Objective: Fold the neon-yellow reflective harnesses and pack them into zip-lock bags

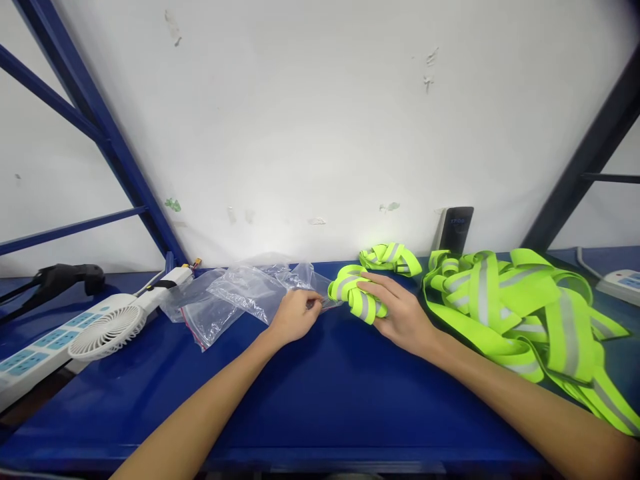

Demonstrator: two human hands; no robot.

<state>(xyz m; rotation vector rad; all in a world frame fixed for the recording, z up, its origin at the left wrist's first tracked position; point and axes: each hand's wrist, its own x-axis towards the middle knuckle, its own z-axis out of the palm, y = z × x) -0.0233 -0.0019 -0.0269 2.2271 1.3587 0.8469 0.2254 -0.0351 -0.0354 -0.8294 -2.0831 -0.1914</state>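
My left hand (296, 315) is closed, its thumb and fingers pinching the edge of a clear plastic bag (265, 293). In my right hand (403, 313) sits a bundled neon-yellow reflective strap (350, 287) with a silver stripe, its left end right at the bag's edge. Whether any of the bundle is inside the bag I cannot tell. Another clear bag with a red zip edge (193, 330) lies to the left, overlapping the first. Behind my right hand rests a second small strap bundle (390, 258). A large loose heap of the same straps (520, 307) spreads to the right.
The blue tabletop (320, 407) meets a white wall at the back. A phone (455, 229) leans on that wall. On the left are a white handheld fan (107, 333), a power strip (45, 357) and a black object (63, 283). Blue frame posts (113, 150) rise at both sides.
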